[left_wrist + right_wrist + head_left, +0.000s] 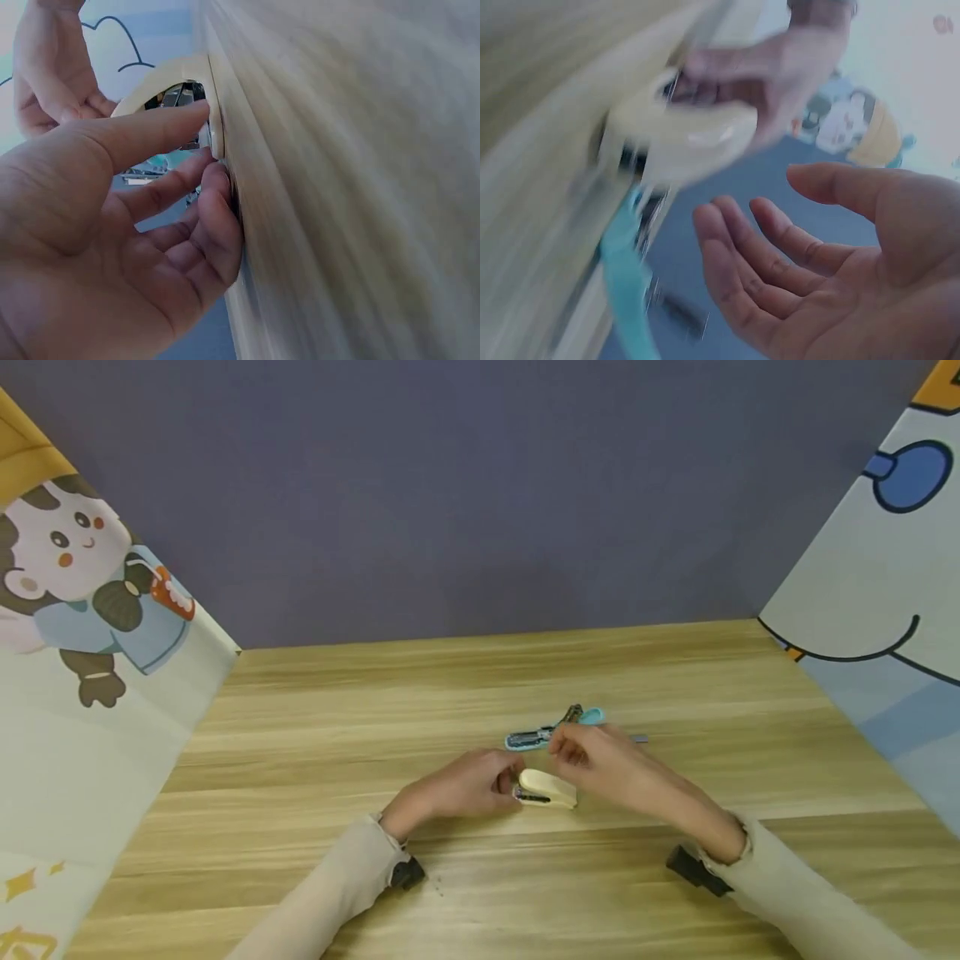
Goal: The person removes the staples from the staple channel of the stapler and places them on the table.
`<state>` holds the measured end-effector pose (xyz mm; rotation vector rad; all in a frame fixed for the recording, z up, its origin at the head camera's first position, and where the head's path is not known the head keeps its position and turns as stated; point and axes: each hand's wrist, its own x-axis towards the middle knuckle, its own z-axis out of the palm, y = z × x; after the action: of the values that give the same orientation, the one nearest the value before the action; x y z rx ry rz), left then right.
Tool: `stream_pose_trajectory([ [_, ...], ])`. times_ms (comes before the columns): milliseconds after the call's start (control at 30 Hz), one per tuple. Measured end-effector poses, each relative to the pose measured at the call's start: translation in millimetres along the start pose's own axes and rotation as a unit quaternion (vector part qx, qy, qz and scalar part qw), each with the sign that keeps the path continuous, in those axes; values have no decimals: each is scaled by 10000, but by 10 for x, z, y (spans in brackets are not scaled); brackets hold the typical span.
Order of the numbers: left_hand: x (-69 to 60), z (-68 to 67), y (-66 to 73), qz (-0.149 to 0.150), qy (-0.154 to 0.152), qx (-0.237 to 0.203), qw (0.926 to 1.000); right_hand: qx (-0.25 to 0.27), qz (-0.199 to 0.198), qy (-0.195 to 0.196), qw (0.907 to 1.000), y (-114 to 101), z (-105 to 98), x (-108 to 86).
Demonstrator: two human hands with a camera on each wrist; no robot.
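Observation:
A small cream stapler (553,785) lies on the wooden table, its upper arm arched over the base. My left hand (467,783) pinches the base at its left end; in the left wrist view the thumb (169,129) and fingertips close on the edge of the stapler (215,109). Above and right of it hovers my right hand (617,767), holding nothing, its fingers (769,274) loosely bent and apart from the thumb. Just behind, a light-blue stapler (527,740) lies spread open, partly hidden by the right hand.
A short grey strip (639,738), seemingly staples, lies right of the blue stapler. Tiny dark specks (439,885) dot the wooden table (300,735) near the left wrist. A dark panel (480,510) stands behind, with cartoon-printed walls (150,710) at both sides.

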<state>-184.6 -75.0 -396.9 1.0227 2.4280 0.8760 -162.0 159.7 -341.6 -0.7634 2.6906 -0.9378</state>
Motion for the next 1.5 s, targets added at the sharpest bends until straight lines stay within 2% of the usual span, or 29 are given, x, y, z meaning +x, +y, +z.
stream_pose_trajectory([
  [133,6,31,13,-58,73,160,9998,-332,-163,-30,9993,-161,232,23],
  [300,11,53,13,-53,252,309,9992,-1081,-585,331,9919,-218,416,30],
  [400,12,60,4,-60,288,277,9992,-1365,-858,527,9855,-201,452,37],
  [533,9,63,-8,-36,324,194,9993,-1566,-1302,570,9774,-165,452,40],
  [667,1,67,-18,33,315,143,9994,-1900,-1806,528,9636,-128,443,44],
  [767,-2,73,-30,69,309,50,9995,-2120,-2028,515,9546,-106,442,50],
  [900,8,77,-43,85,352,-55,9993,-2172,-2121,504,9515,-84,440,60],
  [1100,21,78,-52,82,356,9,9993,-2197,-2169,447,9501,-66,427,62],
  [1233,27,76,-57,-4,383,92,9992,-2318,-2070,441,9495,-75,427,65],
  [1500,29,82,-43,-134,626,136,9979,-2551,-1905,562,9463,-79,457,81],
])
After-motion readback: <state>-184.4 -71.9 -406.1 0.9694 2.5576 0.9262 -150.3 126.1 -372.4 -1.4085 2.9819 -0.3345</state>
